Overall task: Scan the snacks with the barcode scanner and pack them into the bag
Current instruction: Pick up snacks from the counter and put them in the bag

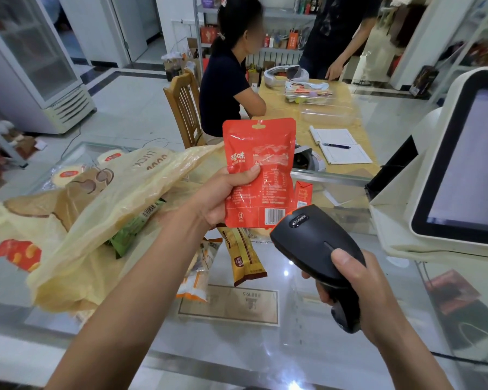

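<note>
My left hand grips a red snack pouch upright, its back side with the barcode toward me. My right hand holds the black barcode scanner by its handle, the scanner head just below the pouch's barcode. A yellowish plastic bag lies on the glass counter at the left, with a green packet and other snacks inside. On the counter below the pouch lie a brown-yellow snack bar and an orange-white packet. A small red carton stands behind the pouch.
A white register with a screen stands at the right. Beyond the counter, a person sits on a wooden chair at a yellow table with trays and a notebook; another person stands behind it. A fridge is at far left.
</note>
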